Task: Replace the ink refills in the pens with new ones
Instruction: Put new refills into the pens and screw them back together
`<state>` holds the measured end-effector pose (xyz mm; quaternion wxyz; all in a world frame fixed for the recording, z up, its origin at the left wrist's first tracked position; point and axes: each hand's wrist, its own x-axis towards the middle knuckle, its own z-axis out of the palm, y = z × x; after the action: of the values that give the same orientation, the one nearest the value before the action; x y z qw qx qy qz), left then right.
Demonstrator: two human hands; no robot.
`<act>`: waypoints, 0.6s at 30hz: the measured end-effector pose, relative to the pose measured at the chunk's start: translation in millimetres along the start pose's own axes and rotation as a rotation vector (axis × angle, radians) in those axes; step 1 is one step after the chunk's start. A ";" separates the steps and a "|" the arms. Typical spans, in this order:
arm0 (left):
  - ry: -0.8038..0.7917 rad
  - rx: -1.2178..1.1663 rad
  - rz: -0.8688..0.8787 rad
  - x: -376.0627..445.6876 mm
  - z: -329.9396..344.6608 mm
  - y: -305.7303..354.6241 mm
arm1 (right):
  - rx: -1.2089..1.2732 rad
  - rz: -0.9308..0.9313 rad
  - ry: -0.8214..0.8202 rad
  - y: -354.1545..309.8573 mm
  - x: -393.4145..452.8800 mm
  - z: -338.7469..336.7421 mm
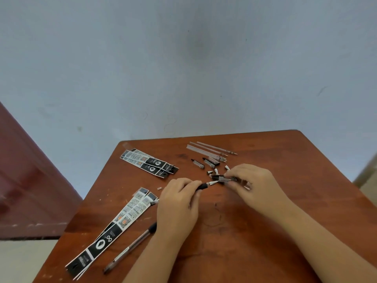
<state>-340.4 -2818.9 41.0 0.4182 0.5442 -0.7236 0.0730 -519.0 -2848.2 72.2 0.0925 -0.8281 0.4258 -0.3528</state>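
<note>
Black rubber-sleeved pen barrel with metal cone tip (206, 185), pinched in the left hand (179, 201), is light and slippery (hold the sleeve), while the right hand (251, 180) clamps small dark pen parts (223, 178) just beyond.

I'd call this a plain room in a home or small office, can't tell which. My view takes in a small reddish-brown wooden table (265, 231) w/ scuffed, ink-marked top, pushed against a bare pale blue-grey wall (183, 68) w/ smudges. At left there's a dark red wooden panel (30, 180), maybe a door or furniture. Pale floor (24, 260) shows below it. No lab or shop gear.
</note>
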 end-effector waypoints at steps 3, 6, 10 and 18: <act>-0.015 -0.016 0.030 -0.9 0.4 1.7 | -0.011 -0.032 -0.034 -2.5 -1.2 -0.7; -0.042 -0.027 0.065 -1.4 0.7 1.9 | -0.005 -0.068 -0.065 -1.0 -2.2 2.1; -0.072 -0.026 0.094 -2.1 -1.0 1.5 | 0.062 -0.081 -0.148 3.0 -2.1 0.8; -0.173 -0.085 0.166 -5.1 -2.7 0.7 | 0.261 -0.005 -0.233 9.2 0.5 -1.4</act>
<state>-339.2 -2813.4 39.5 0.3694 0.4686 -0.8019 0.0297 -525.5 -2854.1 69.3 0.2469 -0.8454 0.3609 -0.3069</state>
